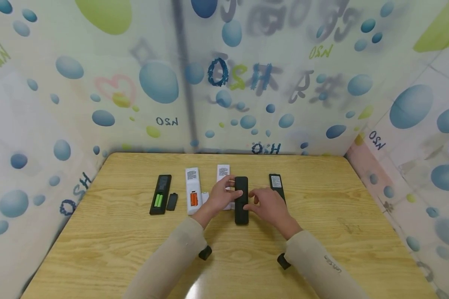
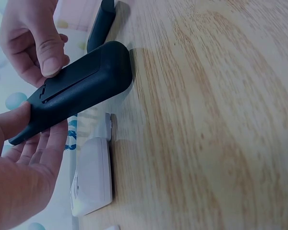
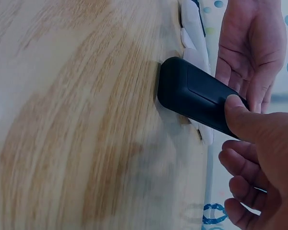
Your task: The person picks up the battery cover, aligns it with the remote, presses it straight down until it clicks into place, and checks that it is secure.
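Observation:
A black remote control [image 1: 241,211] is tilted up over the table, its back with the battery cover [image 2: 79,75] facing me. My left hand [image 1: 218,197] grips its upper part, thumb on the near face and fingers behind. From the other side my right hand [image 1: 271,207] holds the remote's right edge. In the left wrist view the right thumb [image 2: 51,64] presses at the upper end of the cover, which sits in place. The right hand's other fingers [image 3: 245,167] are curled beside the remote. The remote's lower end is close over the wood.
To the left lie a black remote [image 1: 165,182] with green batteries, its loose cover [image 1: 172,202], and a white remote [image 1: 192,182] with orange batteries. A second white remote [image 1: 223,170] is partly behind my left hand. Another black remote [image 1: 276,182] lies behind my right hand.

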`<action>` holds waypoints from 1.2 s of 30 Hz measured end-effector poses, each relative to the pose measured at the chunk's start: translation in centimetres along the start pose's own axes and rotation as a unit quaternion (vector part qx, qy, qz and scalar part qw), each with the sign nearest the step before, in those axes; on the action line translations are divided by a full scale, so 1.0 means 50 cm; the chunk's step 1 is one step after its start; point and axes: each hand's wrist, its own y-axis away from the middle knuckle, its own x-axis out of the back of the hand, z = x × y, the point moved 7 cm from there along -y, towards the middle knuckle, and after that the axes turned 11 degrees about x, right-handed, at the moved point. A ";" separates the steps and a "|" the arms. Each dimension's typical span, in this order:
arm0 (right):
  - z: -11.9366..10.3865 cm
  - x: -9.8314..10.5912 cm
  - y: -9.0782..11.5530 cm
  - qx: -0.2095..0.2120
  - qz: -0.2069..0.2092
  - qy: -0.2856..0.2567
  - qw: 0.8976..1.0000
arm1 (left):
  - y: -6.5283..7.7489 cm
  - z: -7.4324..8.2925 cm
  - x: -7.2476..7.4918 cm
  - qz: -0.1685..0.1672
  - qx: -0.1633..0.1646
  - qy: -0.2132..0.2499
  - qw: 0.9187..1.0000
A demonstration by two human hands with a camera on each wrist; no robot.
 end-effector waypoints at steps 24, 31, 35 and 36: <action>-0.001 -0.005 -0.004 -0.014 0.004 -0.061 0.998 | 0.007 0.000 0.001 0.012 -0.007 -0.016 1.000; 0.001 -0.006 -0.003 -0.016 0.003 -0.077 0.997 | 0.007 0.000 0.002 0.017 -0.004 -0.018 1.000; 0.001 -0.007 -0.004 -0.020 -0.002 -0.086 0.996 | 0.006 -0.002 0.002 0.014 -0.002 -0.015 1.000; 0.002 -0.007 -0.004 -0.023 -0.004 -0.087 0.996 | 0.006 -0.002 0.002 0.013 -0.001 -0.013 1.000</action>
